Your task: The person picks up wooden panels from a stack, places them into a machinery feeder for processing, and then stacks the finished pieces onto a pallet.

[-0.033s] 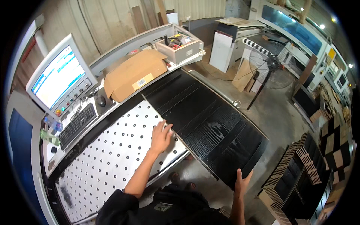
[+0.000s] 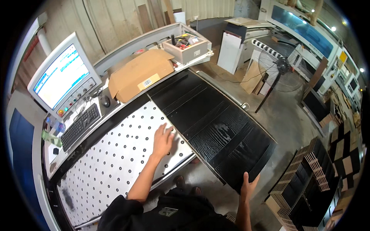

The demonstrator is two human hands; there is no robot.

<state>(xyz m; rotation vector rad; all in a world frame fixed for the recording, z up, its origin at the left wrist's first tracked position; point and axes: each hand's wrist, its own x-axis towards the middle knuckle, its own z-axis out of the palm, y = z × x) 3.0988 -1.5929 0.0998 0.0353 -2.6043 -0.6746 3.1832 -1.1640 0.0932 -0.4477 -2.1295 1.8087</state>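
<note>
Here's the black panel, lying across the right end of the white dotted desk, its near end jutting out over the floor. The right hand has that end gripped at the edge, thumb on the top face. Over to the left hand: empty, fingers loosely spread, right beside the panel's left edge, though whether they touch I can't tell. Behind it, brown cardboard and a keyboard; off right, a standing fan.
</note>
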